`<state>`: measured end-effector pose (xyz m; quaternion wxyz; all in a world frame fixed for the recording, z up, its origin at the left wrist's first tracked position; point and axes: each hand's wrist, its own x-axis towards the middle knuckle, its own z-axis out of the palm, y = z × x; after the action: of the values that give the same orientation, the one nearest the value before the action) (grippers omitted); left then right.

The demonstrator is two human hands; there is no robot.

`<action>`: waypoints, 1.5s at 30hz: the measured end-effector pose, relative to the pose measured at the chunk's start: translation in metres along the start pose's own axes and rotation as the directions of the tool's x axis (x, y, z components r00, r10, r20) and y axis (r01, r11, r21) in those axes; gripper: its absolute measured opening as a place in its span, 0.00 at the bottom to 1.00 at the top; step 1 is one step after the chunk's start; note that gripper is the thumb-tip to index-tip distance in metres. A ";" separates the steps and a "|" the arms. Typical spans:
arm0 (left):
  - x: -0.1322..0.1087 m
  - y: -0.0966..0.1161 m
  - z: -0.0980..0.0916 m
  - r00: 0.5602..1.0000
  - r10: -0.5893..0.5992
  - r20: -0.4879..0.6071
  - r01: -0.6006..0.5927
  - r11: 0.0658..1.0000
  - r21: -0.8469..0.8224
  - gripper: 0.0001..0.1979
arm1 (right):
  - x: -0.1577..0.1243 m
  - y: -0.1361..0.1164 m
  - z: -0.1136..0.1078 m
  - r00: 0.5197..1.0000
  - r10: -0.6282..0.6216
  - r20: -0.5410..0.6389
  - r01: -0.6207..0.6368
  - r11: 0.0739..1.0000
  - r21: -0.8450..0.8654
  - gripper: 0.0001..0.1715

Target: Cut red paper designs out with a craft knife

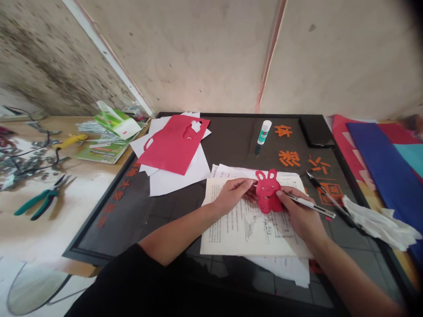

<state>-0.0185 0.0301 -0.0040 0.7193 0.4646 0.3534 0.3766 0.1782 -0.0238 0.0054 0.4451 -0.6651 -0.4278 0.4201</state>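
Note:
A red paper rabbit cutout with cut-out ears and small eye holes is held up above a printed sheet. My left hand pinches its left edge between thumb and fingers. My right hand grips its right edge and also has a slim silvery craft knife tucked in the fingers, its rear end pointing right. Under the printed sheet lie more papers. Beyond the hands, a red paper sheet with cut-out openings rests on white sheets.
A glue stick stands upright on the black board. To the right are a black phone, a pen, white gloves and coloured sheets. Green-handled pliers lie on the left, near a yellow-handled tool.

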 end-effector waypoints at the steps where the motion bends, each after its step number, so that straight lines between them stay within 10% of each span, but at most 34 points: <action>1: 0.000 -0.001 0.000 1.000 -0.004 0.007 0.004 1.000 -0.001 0.27 | 0.000 0.000 0.000 1.000 0.005 -0.003 -0.005 1.000 0.002 0.18; 45: -0.003 -0.003 0.002 0.998 -0.008 -0.069 0.018 0.988 0.151 0.18 | 0.002 0.014 0.002 0.998 -0.049 0.045 0.044 0.992 0.114 0.21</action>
<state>-0.0174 0.0263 -0.0056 0.6717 0.5026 0.4086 0.3595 0.1799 -0.0246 -0.0090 0.4815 -0.6184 -0.4293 0.4488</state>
